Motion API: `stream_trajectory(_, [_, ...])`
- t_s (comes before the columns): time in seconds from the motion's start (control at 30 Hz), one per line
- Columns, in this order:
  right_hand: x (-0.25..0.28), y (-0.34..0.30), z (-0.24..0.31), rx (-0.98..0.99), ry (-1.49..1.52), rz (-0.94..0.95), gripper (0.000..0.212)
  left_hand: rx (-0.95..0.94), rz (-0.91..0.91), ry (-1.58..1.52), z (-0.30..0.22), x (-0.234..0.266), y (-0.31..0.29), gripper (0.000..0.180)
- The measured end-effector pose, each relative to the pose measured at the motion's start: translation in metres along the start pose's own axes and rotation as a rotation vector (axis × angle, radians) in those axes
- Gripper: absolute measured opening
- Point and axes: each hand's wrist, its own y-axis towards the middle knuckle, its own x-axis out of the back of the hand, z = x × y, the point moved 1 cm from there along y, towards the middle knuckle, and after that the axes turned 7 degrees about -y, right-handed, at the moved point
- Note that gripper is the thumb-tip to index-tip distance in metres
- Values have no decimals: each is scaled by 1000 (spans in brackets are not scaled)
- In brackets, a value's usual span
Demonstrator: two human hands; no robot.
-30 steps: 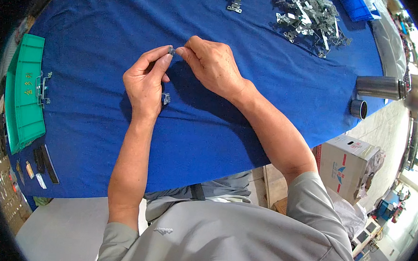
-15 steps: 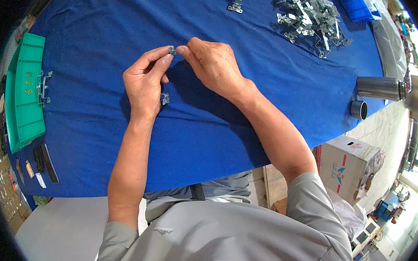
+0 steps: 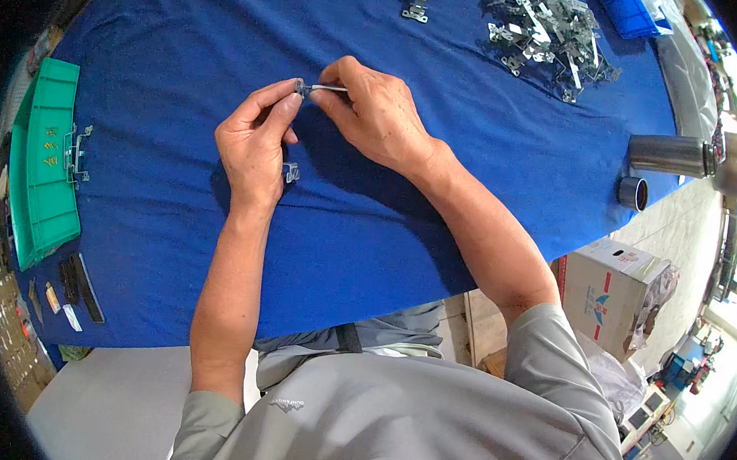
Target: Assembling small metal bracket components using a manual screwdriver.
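Note:
My left hand (image 3: 256, 143) pinches a small grey metal part (image 3: 300, 86) between thumb and forefinger. From that part a thin, light metal strip (image 3: 330, 88) runs to the right, and my right hand (image 3: 381, 117) has it between thumb and bent forefinger. Whether strip and part are joined is too small to tell. Beside my left wrist a small metal bracket (image 3: 291, 173) lies on the blue cloth (image 3: 368, 238), partly hidden by the wrist.
A heap of metal hinge-like pieces (image 3: 549, 39) lies at the far right, near a blue bin (image 3: 626, 11). One such piece (image 3: 418, 4) lies apart. A green tray (image 3: 47, 168) stands left. A dark flask (image 3: 668, 154) and cup (image 3: 632, 194) sit by the right edge.
My right forefinger has lifted off slightly, and the light metal strip now shows between my right fingers. The left hand has barely moved.

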Motion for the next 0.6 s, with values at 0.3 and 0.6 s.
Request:
stream_trajectory(0.3, [3, -2, -4, 18, -227, 169, 27, -15, 35, 26, -4, -3, 0, 18])
stream_trajectory(0.6, [8, 1, 1, -83, -12, 134, 22, -39, 44, 11, -1, -1, 0, 18])
